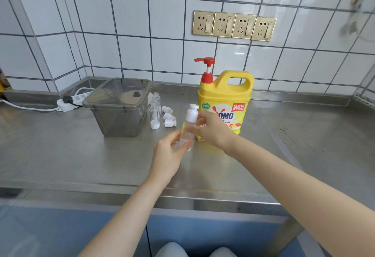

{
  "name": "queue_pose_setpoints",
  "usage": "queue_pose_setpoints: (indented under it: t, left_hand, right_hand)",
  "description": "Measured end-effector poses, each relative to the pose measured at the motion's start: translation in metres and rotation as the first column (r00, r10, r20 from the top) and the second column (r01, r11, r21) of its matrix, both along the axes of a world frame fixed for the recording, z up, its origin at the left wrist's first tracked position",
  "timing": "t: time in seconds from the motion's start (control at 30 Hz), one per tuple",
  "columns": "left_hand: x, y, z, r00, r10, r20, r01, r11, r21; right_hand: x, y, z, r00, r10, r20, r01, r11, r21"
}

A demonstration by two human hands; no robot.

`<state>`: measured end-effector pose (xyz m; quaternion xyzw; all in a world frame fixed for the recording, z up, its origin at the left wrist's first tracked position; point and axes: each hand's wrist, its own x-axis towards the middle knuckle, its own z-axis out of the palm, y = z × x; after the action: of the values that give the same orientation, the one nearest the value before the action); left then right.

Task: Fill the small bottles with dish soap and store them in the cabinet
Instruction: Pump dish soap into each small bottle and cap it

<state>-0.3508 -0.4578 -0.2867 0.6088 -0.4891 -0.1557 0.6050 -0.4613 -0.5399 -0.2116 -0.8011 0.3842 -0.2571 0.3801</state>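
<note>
A small clear bottle (187, 129) with a white pump cap is held upright above the steel counter (81, 163). My left hand (169, 155) grips its lower part and my right hand (211, 129) holds its upper body, just below the cap. Right behind it stands the yellow dish soap jug (225, 98) with a red pump. To the left stand two uncapped small clear bottles (155, 110), one behind the other. Three loose white pump caps (169, 117) lie beside them.
A grey translucent bin (119, 107) with a lid sits left of the bottles. A white power strip (71, 101) lies at the back left. Gold wall sockets (234, 25) are on the tiles. Blue cabinet doors (60, 234) are below the counter edge.
</note>
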Motion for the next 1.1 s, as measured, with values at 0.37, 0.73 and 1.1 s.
queue_pose_setpoints:
  t: [0.37,0.73,1.1]
  left_hand:
    - [0.029,-0.037,-0.008,0.958,0.285,-0.039,-0.272,0.942,0.199]
    - [0.068,-0.086,-0.01,0.859,0.505,0.085,-0.506,0.812,0.29]
    - [0.087,-0.105,-0.021,0.823,0.543,0.167,-0.566,0.805,0.177]
  right_hand:
    - [-0.098,-0.032,-0.03,0.914,-0.368,0.171,0.363,0.93,0.058]
    - [-0.121,-0.1,-0.057,0.82,-0.556,0.137,0.558,0.829,0.029]
    - [-0.111,-0.177,-0.056,0.788,-0.611,0.081,0.612,0.791,0.019]
